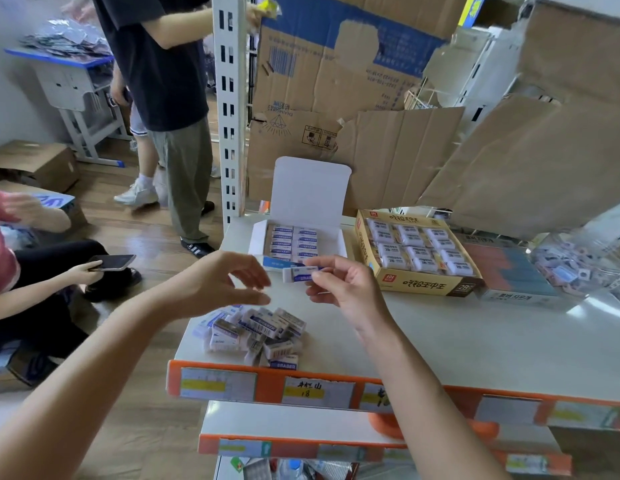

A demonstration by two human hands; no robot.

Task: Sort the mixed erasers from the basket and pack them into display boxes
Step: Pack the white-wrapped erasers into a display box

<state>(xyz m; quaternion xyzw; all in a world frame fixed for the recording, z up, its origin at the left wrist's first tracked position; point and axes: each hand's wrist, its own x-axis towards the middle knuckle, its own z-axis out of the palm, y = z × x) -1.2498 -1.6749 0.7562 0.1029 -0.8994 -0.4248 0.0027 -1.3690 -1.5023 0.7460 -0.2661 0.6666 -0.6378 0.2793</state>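
Observation:
My right hand [339, 289] pinches a white eraser with a blue sleeve [299, 274], held level just in front of the white display box [256, 239]. That box has its lid flipped up and rows of matching erasers inside. My left hand [228, 282] hovers beside the held eraser, fingers loosely curled, holding nothing. Below both hands a loose pile of the same erasers [256, 332] lies on the white shelf [440, 341]. A clear basket of mixed erasers [578, 268] stands at the far right.
A yellow box of 2B erasers [417, 252] and a box of red and blue erasers [516, 275] sit right of the white box. Cardboard sheets lean behind the shelf. One person stands at the left by a white upright; another sits holding a phone.

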